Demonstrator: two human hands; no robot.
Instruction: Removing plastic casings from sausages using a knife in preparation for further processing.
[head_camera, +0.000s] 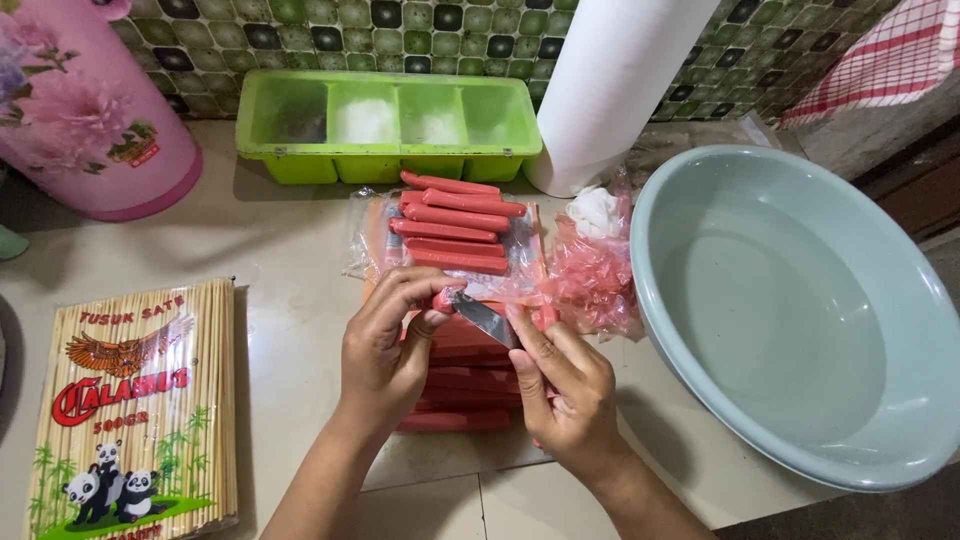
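My left hand (385, 345) pinches the end of a red sausage (443, 299). My right hand (565, 385) grips a small steel knife (485, 318), blade touching it. A pale blue plastic basin (800, 310) sits at the countertop's right edge.

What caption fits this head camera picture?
Left hand holds a red sausage while right hand cuts it with a knife.

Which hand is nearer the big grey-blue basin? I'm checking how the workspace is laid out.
Right. The right hand, holding a knife, is just beside the basin rim; the left hand is farther off, across the sausages.
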